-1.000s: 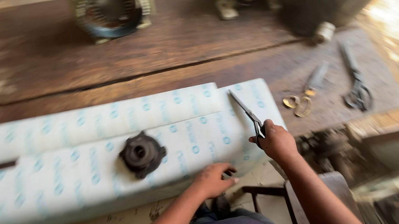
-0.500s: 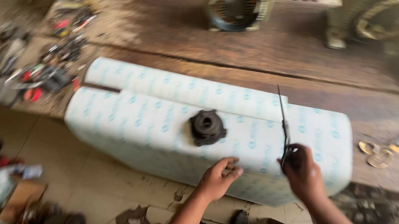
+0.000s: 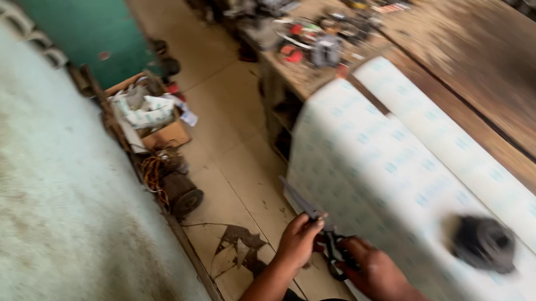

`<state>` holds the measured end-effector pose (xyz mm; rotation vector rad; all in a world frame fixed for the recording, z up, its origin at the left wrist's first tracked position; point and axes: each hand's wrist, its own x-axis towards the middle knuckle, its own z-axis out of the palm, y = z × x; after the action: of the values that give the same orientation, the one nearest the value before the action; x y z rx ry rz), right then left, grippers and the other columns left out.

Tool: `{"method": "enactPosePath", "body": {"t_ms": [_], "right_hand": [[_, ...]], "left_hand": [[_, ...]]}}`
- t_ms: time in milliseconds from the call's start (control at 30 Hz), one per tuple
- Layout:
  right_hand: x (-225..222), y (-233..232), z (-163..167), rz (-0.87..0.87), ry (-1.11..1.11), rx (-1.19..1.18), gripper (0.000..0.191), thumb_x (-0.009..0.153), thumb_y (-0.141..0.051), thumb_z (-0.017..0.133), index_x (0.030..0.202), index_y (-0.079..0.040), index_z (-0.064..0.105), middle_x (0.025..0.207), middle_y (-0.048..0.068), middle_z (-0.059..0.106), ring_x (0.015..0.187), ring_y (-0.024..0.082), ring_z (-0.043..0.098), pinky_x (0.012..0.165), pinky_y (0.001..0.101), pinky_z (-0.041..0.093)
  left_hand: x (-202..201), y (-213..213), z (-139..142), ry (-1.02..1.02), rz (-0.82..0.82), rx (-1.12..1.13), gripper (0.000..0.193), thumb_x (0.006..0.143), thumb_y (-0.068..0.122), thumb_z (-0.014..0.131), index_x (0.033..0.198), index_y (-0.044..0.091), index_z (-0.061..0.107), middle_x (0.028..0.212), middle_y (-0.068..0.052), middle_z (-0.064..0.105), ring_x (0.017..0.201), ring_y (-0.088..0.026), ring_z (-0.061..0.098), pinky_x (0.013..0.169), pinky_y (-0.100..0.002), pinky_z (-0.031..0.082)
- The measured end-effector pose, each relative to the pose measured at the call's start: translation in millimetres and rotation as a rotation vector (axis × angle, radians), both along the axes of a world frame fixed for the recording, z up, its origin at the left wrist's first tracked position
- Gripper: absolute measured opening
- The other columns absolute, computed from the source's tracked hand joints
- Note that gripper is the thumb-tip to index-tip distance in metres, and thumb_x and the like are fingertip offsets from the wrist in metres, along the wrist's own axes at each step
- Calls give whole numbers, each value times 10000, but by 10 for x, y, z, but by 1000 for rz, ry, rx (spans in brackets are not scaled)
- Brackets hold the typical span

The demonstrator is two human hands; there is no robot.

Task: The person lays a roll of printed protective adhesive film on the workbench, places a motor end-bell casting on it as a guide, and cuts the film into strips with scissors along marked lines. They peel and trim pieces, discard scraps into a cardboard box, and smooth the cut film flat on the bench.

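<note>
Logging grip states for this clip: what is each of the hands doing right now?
Left hand: closed around the dark-handled metal scissors, near the blade end.
Right hand: closed on the scissors' handles, beside the white patterned paper sheet.

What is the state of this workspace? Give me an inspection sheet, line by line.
Surface: worn wooden workbench, dusty and scuffed.
Job's things: white patterned sheet draped over the bench edge, rolled along its far side; scissors at its near corner; dark round part resting on the sheet.
Clutter: heap of small tools and parts at the bench's far end.
Hands: left hand and right hand both on the scissors.
Cables: coil of wire on the floor.
Surroundings: cardboard box of scraps, tiled floor, green wall panel; picture blurred.
</note>
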<state>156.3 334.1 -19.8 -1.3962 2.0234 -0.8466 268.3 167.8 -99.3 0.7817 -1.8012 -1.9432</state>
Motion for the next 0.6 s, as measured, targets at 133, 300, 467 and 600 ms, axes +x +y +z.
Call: {"method": "enactPosePath", "body": {"t_ms": [133,300,467,600], "right_hand": [[143,-1412,-151,181,41,78,428,862,-195,755,1244,-71,609,1153,135,699,868,351,733,730,443,585],[303,-2956,-255,309,100,18,495,822,-211,790,1258,-87,592,1119,132,709,857,368,711,719,466,571],[149,-4193,-493,464,87,-53,539,793,-209,804,1274,-97,588,1100,153,709,885,382,706,718,481,571],[-44,-5378,-807,656,78,61,555,770,-239,830,1260,-130,592,987,121,735,904,373,705,727,471,564]], "left_hand": [[319,-1143,-187,-14,182,65,313,1026,246,605,1258,63,708,1102,-98,754,929,-188,714,798,-334,577],[625,-2455,-161,-9,349,427,312,1012,222,599,1241,9,606,1038,-103,726,836,-238,722,730,-405,604],[727,-3449,-174,-129,469,493,341,991,238,599,1286,67,594,1088,-66,716,924,-215,718,773,-368,611],[666,-4207,-424,-122,609,507,353,971,217,616,1301,96,585,1113,-92,705,973,-225,714,794,-365,618]]}}
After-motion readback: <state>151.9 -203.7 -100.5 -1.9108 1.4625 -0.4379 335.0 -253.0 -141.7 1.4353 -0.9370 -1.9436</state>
